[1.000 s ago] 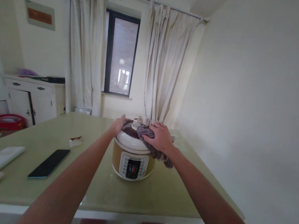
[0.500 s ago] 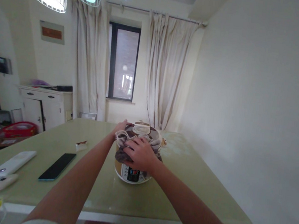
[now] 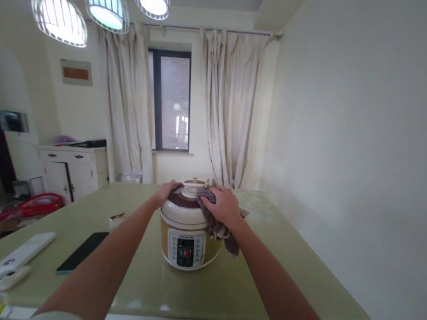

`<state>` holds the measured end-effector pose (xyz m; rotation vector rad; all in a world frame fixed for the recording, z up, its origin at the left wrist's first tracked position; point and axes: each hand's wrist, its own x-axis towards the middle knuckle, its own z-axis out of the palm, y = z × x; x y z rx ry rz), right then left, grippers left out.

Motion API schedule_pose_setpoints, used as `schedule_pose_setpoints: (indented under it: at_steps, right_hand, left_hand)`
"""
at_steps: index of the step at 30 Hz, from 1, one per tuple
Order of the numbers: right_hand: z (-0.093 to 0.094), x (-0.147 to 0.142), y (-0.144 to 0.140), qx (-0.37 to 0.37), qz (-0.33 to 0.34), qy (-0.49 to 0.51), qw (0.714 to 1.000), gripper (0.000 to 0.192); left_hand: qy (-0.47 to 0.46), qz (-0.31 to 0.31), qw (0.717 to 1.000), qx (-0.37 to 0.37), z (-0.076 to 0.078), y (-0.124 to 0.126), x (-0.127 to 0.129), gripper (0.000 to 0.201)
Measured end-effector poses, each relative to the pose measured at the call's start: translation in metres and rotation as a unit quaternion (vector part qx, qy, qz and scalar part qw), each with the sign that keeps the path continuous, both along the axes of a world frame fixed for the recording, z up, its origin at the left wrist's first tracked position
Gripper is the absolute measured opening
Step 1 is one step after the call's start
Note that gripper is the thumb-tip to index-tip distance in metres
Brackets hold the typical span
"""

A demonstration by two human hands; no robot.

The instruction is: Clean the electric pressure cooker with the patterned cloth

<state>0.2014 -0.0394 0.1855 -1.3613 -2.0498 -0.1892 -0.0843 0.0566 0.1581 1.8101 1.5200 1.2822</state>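
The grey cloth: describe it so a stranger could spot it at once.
On the pale green table stands a cream and gold cooker with a brown lid. The right hand presses the grey cloth on the lid's right side; it alone is soft, crumpled and hanging.

I see a phone, white remote near left on the table; cabinet, curtains far.

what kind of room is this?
Most likely a home dining room: a large table with a rice cooker on it, hanging lamps overhead, and a curtained window beside a white cabinet.
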Motion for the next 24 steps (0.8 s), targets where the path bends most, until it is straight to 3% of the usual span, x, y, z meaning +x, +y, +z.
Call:
schedule_pose_setpoints:
  at_steps: [12, 16, 24]
  right_hand:
    - [-0.006, -0.013, -0.010, 0.008, -0.018, 0.009, 1.000, 0.044]
    - [-0.006, -0.012, -0.011, 0.006, -0.027, 0.005, 1.000, 0.045]
    - [0.021, -0.033, 0.003, -0.055, -0.110, -0.045, 0.991, 0.049]
  left_hand:
    - [0.063, 0.002, 0.998, 0.022, 0.002, 0.003, -0.010, 0.055]
    - [0.074, 0.001, 0.997, 0.029, 0.004, 0.000, -0.006, 0.056]
    - [0.071, -0.004, 0.996, 0.055, 0.003, 0.001, 0.001, 0.045]
